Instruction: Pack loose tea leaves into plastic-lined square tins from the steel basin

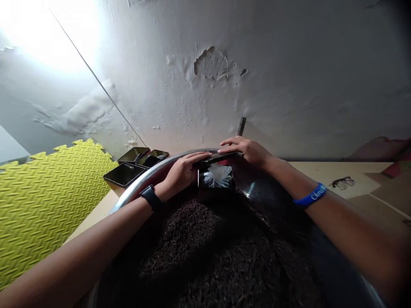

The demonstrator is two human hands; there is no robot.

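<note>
A dark square tin [213,196] stands in a large metal bowl [131,189], at its far side. Gathered clear plastic [218,175] shows in the tin's mouth, under a raised dark lid [221,158]. My left hand [186,167] holds the tin and lid at the left corner, its fingers stretched along the lid's top and its thumb hidden. From the right, my right hand [248,150] grips the lid's edge, fingers lying over it. Dark loose dried leaves, like black tea [189,231], fill the bowl below. Just behind my right hand a dark handle [242,126] sticks up.
Left of the bowl are several open dark tins [124,174]. A yellow textured foam mat [58,192] lies farther left. Eyeglasses [344,183] rest on the pale tabletop [308,170] at right. A peeling wall [272,94] rises close behind the bowl.
</note>
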